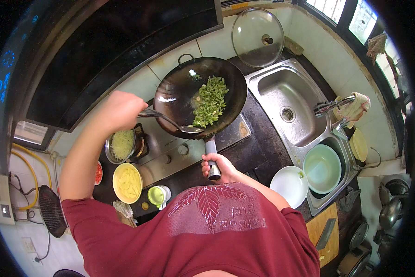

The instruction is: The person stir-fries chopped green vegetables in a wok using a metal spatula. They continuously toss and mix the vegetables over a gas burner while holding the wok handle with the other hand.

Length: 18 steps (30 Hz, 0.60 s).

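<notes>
My left hand (126, 110) is closed around the handle of a metal wok spatula (171, 121). The spatula's blade rests low inside a dark wok (179, 104), at the near edge of a heap of chopped green vegetables (211, 100). Pale bits, too small to name, lie among the green pieces. My right hand (221, 168) grips the wok's grey handle (211, 149), which points towards my body. The wok sits over the steel gas stove (174, 155), its burner hidden beneath.
Left of the wok stand a bowl of pale green shreds (122, 145), a yellow bowl of slices (127, 183) and a small tub (159, 195). At right are a double steel sink (283, 100), a white bowl (289, 187) and a cleaver (326, 233) on a wooden board (332, 221). A glass lid (252, 34) leans behind.
</notes>
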Each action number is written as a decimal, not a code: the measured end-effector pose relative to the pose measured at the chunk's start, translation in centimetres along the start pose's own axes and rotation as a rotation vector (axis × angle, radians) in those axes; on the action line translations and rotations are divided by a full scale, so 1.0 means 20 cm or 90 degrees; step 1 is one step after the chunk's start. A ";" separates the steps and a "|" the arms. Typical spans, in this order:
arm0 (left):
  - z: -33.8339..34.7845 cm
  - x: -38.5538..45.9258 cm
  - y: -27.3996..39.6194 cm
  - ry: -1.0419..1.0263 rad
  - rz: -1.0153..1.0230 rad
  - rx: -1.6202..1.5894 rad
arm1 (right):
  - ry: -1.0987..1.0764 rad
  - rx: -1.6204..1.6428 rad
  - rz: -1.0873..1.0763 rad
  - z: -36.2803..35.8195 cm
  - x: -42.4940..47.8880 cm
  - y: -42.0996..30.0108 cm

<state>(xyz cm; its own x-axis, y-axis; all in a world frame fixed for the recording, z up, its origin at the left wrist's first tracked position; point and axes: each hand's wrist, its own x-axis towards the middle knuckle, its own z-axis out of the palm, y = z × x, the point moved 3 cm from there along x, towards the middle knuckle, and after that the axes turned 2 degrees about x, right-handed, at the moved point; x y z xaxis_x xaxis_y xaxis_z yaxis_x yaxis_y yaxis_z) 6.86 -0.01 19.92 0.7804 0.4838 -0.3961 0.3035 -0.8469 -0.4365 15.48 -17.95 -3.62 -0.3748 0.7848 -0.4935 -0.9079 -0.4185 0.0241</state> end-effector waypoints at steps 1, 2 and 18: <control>0.00 0.01 0.01 -0.013 -0.005 -0.017 | 0.000 -0.004 -0.002 0.00 0.00 0.01; 0.06 0.07 0.03 -0.010 -0.015 -0.011 | 0.000 -0.007 -0.006 0.01 0.00 0.01; -0.07 0.05 0.02 -0.076 -0.069 -0.124 | -0.023 -0.009 -0.003 0.00 0.02 0.01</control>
<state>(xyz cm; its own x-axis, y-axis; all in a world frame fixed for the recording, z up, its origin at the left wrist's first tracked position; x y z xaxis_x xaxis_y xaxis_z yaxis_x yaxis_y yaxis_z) 8.61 -0.18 20.43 0.6706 0.5873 -0.4533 0.4905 -0.8094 -0.3230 15.14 -17.83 -3.84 -0.3778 0.8025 -0.4618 -0.9068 -0.4215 0.0092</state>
